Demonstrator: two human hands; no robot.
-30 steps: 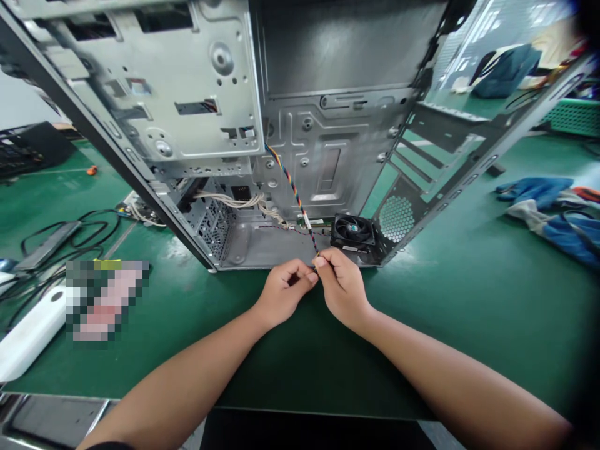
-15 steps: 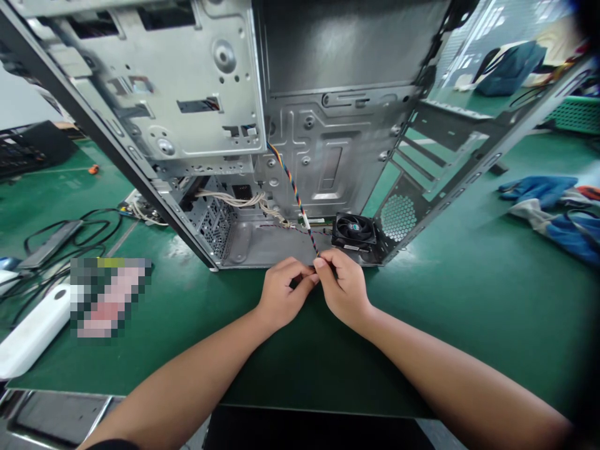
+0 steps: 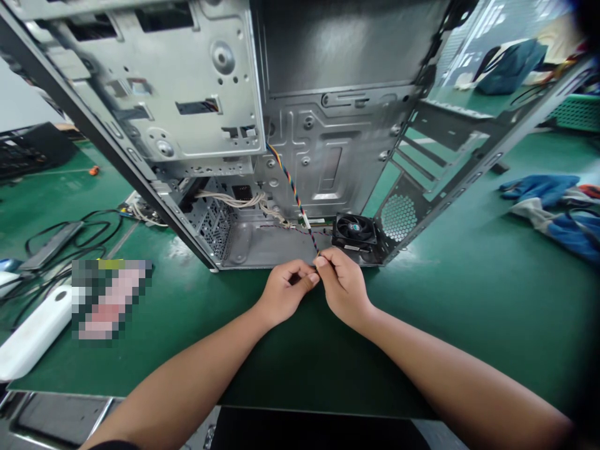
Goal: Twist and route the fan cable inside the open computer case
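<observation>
An open grey metal computer case (image 3: 300,125) stands on the green mat. A twisted multicoloured cable (image 3: 291,187) runs from a hole in the case's drive cage down to my hands. My right hand (image 3: 343,284) pinches the cable's lower end between thumb and forefinger, just in front of the case's open edge. My left hand (image 3: 284,290) is curled shut right beside it, its fingertips touching the same cable end. A small black fan (image 3: 354,230) sits inside the case, close behind my right hand. White wires (image 3: 234,200) lie in the case's lower left.
Black cables (image 3: 60,234) and a white device (image 3: 32,331) lie on the mat at the left. Blue cloth (image 3: 548,200) lies at the right, a green basket (image 3: 574,115) and a dark bag (image 3: 506,69) farther back. A black tray (image 3: 28,150) sits at the far left.
Both hands stay pinched on the cable end in almost the same place; only a small shift of the fingers and the view.
</observation>
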